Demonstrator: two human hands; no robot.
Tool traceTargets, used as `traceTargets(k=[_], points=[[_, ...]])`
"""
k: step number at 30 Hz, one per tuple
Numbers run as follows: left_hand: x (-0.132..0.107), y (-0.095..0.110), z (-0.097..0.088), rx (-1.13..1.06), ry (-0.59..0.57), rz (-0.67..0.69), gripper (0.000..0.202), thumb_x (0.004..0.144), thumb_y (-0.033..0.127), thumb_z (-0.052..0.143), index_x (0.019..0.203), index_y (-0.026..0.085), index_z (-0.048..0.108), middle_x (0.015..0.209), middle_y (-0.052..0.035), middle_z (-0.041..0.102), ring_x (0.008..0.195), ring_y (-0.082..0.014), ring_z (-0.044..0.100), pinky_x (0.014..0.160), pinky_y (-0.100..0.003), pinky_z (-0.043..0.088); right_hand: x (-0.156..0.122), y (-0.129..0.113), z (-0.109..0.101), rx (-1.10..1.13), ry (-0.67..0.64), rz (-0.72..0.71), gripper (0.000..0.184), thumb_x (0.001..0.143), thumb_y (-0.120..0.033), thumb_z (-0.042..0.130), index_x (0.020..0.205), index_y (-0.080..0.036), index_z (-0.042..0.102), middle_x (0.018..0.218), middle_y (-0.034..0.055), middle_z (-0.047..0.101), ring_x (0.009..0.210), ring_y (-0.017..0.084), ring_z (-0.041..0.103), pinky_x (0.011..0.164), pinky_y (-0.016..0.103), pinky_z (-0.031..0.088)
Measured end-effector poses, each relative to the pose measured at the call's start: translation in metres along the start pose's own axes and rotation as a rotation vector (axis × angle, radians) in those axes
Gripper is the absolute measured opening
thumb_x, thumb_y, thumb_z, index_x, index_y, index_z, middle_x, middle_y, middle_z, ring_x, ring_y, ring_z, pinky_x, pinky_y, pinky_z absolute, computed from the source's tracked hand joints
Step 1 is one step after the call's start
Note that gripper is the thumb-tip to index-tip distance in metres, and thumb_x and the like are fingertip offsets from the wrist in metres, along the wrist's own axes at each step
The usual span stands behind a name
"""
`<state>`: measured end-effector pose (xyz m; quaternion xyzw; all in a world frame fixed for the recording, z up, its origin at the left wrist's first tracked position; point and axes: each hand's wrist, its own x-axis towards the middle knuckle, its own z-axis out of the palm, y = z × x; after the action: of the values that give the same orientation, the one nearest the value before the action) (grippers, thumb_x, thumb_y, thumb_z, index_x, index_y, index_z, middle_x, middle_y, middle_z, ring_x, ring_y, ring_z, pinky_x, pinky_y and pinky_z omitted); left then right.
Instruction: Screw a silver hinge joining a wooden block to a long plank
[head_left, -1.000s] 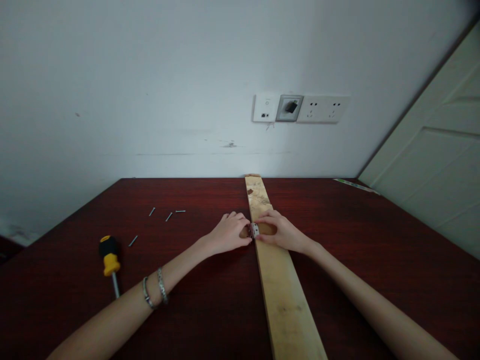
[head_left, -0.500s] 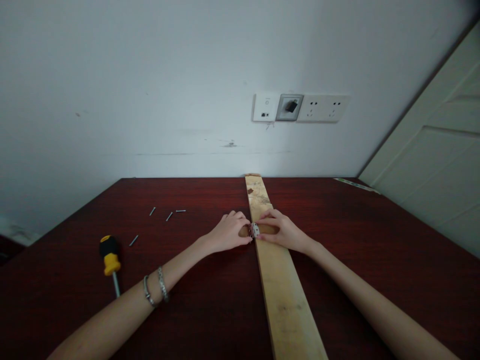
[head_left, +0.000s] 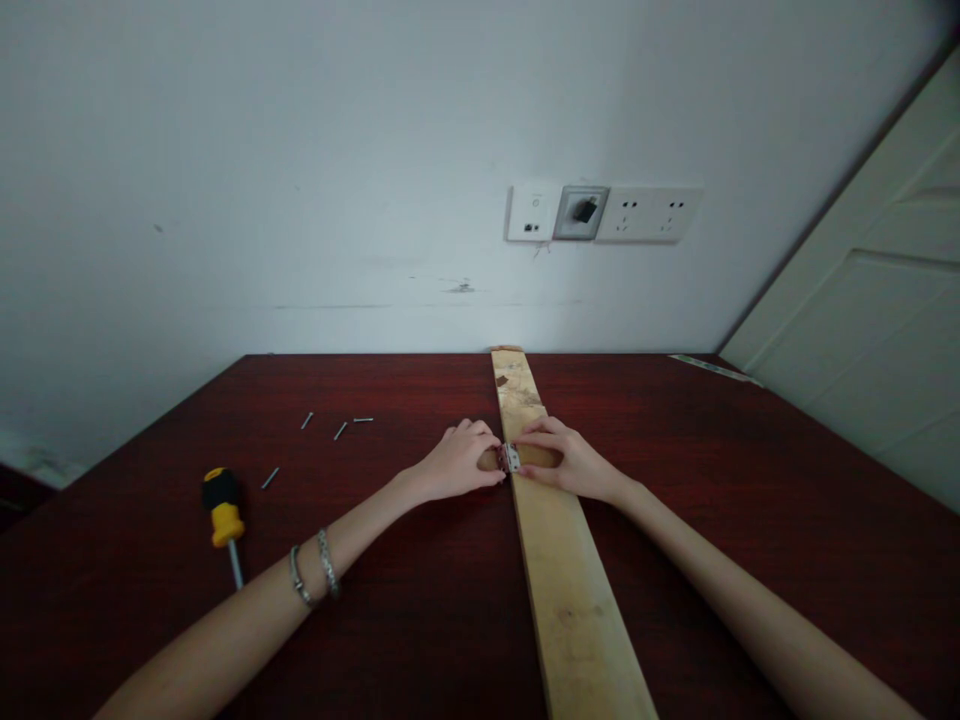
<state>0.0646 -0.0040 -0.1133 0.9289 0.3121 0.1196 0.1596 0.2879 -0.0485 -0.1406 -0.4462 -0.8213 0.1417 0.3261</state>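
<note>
A small metal hinge (head_left: 511,458) sits at the left edge of a long wooden board (head_left: 574,590), one leaf lying on the wood. My left hand (head_left: 463,462) grips the hinge from the left, thumb and fingertips closed on its near and far ends. From the other side my right hand (head_left: 571,462) pinches the hinge's right part, its palm side over the board. Fingertips partly cover the hinge. To the left lie several screws, among them one screw (head_left: 270,478) close to a yellow and black screwdriver (head_left: 224,508), whose shaft tip is hidden behind my left forearm.
The dark red tabletop (head_left: 420,620) meets a white wall at the back. Wall sockets (head_left: 651,215) are above the board's far end. A thin strip (head_left: 716,370) lies at the back right, beside a white door (head_left: 885,320).
Hardly anything differs. The view has shifted very slightly, while both hands stay on the hinge in the same place on the board.
</note>
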Motion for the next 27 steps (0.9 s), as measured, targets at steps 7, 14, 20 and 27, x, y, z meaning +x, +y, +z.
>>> traceTargets(k=[7,14,20,27], points=[[0.0002,-0.0019,0.0016,0.009,0.01,0.021,0.035,0.076,0.037,0.067,0.105,0.018,0.064,0.104,-0.0068,0.058,0.099,-0.0252,0.051,0.087,-0.038,0.041,0.0006,-0.002,-0.0008,0.013,-0.001,0.007,0.034,0.076,-0.036,0.069,0.107,-0.024,0.068,0.106,0.007,0.057,0.102,0.021,0.057,0.093,0.04,0.047],[-0.0002,-0.0029,0.0029,0.003,0.014,0.033,0.035,0.077,0.037,0.066,0.105,0.018,0.064,0.104,-0.0065,0.057,0.099,-0.0247,0.05,0.087,-0.038,0.041,0.0011,-0.0031,-0.0016,0.014,-0.014,0.024,0.033,0.075,-0.036,0.069,0.106,-0.023,0.068,0.106,0.0069,0.057,0.102,0.021,0.057,0.093,0.039,0.047],[0.0,-0.0012,0.002,0.012,-0.001,0.016,0.035,0.077,0.038,0.066,0.106,0.018,0.063,0.105,-0.0066,0.057,0.1,-0.0253,0.05,0.087,-0.038,0.041,0.0013,-0.0017,-0.0006,0.033,-0.008,0.012,0.032,0.075,-0.033,0.07,0.105,-0.021,0.069,0.105,0.0077,0.057,0.101,0.02,0.056,0.094,0.039,0.046],[0.0003,-0.0015,0.0019,0.027,0.0,0.017,0.035,0.078,0.039,0.065,0.107,0.019,0.063,0.105,-0.0062,0.056,0.1,-0.0251,0.049,0.087,-0.039,0.041,0.0015,-0.0008,0.0003,0.028,0.0,0.005,0.031,0.076,-0.034,0.069,0.104,-0.021,0.069,0.105,0.0082,0.057,0.1,0.021,0.057,0.092,0.039,0.047]])
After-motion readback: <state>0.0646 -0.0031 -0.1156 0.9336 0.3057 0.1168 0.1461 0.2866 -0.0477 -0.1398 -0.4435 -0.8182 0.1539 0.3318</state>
